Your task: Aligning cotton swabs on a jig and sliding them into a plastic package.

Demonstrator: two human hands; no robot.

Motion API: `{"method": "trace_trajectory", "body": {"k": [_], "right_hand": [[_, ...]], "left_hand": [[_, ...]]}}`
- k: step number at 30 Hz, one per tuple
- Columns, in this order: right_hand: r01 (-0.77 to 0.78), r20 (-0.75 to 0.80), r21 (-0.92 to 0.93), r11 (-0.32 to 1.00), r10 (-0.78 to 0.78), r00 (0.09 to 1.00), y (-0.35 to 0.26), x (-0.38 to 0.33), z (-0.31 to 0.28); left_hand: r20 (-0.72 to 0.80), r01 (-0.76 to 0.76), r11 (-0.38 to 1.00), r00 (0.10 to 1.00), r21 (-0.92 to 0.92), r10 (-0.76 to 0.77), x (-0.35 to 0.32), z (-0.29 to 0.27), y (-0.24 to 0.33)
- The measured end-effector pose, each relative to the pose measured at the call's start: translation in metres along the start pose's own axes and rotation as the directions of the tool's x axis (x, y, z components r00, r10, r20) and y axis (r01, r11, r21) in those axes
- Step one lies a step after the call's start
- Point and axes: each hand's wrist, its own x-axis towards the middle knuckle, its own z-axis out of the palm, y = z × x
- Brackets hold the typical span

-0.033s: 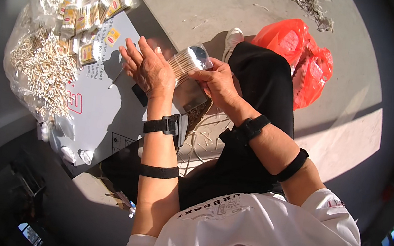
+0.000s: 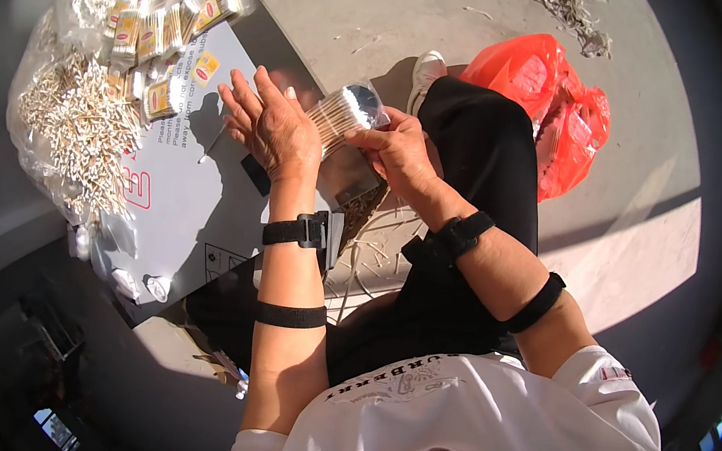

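My right hand (image 2: pixel 402 153) pinches one end of a clear plastic bag of cotton swabs (image 2: pixel 338 119) between thumb and fingers. The swabs lie side by side in it, their white tips toward that hand. My left hand (image 2: pixel 272 127) is beside the bag's other end, fingers spread and raised; whether its palm touches the bag is hidden. Farther left, a heap of loose cotton swabs (image 2: pixel 77 129) spills from a large clear bag on a grey printed board (image 2: pixel 177 165). Packed bags of swabs with yellow labels (image 2: pixel 151 34) are piled behind it, and a loose yellow label (image 2: pixel 206 68) lies nearby.
A red plastic bag (image 2: pixel 527 74) stands on the floor beyond my right knee. Scattered swabs (image 2: pixel 375 255) lie on the floor between my arms. A pile of greyish scraps (image 2: pixel 572 7) is at the far right. Small white pieces (image 2: pixel 156 288) rest on the board's near edge.
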Motion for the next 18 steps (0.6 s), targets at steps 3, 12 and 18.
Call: {"method": "trace_trajectory", "body": {"k": [3,12,18], "right_hand": [[-0.003,0.009,0.034,0.999,0.002,1.000,-0.001,0.002,-0.006],[0.061,-0.027,-0.008,0.998,-0.061,0.998,-0.003,0.009,0.013],[0.193,-0.084,-0.210,0.958,-0.215,0.973,0.017,0.020,0.012]], "left_hand": [[0.068,0.007,1.000,0.998,0.019,-0.009,-0.001,-0.002,0.007],[0.090,0.076,0.996,0.993,0.044,-0.079,-0.003,0.002,0.007],[0.094,0.068,0.998,0.993,0.002,-0.068,-0.005,0.005,0.005]]}}
